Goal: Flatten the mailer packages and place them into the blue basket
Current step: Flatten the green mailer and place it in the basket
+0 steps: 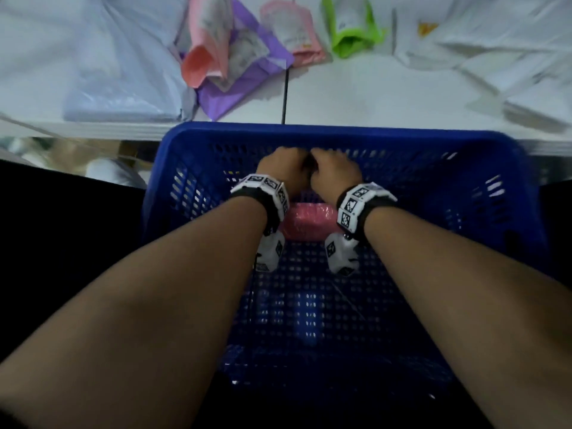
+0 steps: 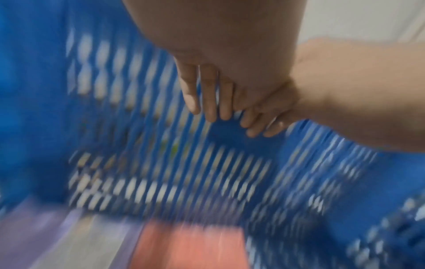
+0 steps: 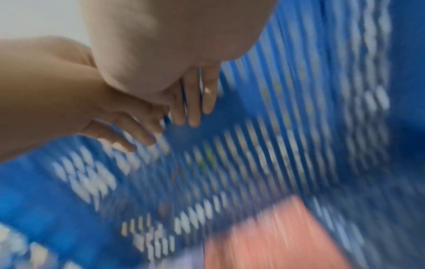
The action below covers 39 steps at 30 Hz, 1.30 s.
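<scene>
The blue basket (image 1: pixel 340 133) stands below the table's front edge. Both hands are inside it, close together by the far wall. My left hand (image 1: pixel 286 171) and right hand (image 1: pixel 332 171) hold nothing. In the blurred wrist views the left hand's fingers (image 2: pixel 207 94) and the right hand's fingers (image 3: pixel 193 102) hang straight and loose against the slotted wall. A flat pink mailer (image 1: pixel 305 222) lies on the basket floor under the wrists, and shows as a pink mailer (image 2: pixel 190 245) beside a lavender mailer (image 2: pixel 46 236). The same pink mailer (image 3: pixel 276 236) appears under the right wrist.
On the white table (image 1: pixel 371 97) beyond the basket lie a pink mailer (image 1: pixel 201 57), a purple mailer (image 1: pixel 247 72), a second pink mailer (image 1: pixel 291 29) and a green mailer (image 1: pixel 349 29). Pale plastic bags (image 1: pixel 93 72) sit left, white bags (image 1: pixel 495 57) right.
</scene>
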{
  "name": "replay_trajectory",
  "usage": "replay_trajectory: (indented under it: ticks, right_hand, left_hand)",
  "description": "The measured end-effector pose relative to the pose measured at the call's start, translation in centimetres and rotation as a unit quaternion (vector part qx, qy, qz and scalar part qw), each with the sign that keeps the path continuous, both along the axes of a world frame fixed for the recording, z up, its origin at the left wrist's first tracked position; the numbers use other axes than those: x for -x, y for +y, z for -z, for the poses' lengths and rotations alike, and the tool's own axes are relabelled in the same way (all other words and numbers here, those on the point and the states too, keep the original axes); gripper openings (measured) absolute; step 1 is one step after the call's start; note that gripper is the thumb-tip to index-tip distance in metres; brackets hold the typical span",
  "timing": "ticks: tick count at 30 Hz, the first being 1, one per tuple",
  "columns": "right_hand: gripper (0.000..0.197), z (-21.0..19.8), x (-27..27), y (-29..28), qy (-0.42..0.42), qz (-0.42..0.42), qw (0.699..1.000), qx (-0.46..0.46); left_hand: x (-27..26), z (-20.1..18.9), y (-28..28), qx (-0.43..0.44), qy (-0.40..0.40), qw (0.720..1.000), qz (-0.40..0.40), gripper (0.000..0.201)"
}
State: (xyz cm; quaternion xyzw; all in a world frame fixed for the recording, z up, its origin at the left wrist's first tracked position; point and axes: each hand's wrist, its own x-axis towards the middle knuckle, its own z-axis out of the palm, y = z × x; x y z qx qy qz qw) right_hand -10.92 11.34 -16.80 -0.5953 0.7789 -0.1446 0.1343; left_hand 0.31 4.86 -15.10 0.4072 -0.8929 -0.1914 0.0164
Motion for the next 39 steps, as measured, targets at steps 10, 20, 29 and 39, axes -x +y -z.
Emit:
replay_trajectory:
  ticks: [10, 20, 29, 39]
  right_hand:
    - [0.029, -11.3, 6.0, -1.5, 0.133, -0.014, 0.991, 0.017]
    - [0.073, -5.2, 9.3, -4.0, 0.037, 0.004, 0.987, -0.155]
    - [0.087, -3.2, 11.5, -8.2, 0.051, -0.013, 0.999, 0.015]
    - [0.077, -3.0, 11.9, -10.1, 0.108, -0.034, 0.985, 0.132]
  left_hand:
    - [1.9, -8.6, -2.9, 0.088, 0.120, 0.988, -0.035, 0.026]
    - [2.6, -2.2, -6.8, 0.048, -0.024, 0.998, 0.018, 0.062]
    - [5.2, -1.4, -9.9, 0.088, -0.061, 0.991, 0.080, 0.067]
    - [5.3, -1.5, -10.2, 0.075, -0.040, 0.994, 0.065, 0.078]
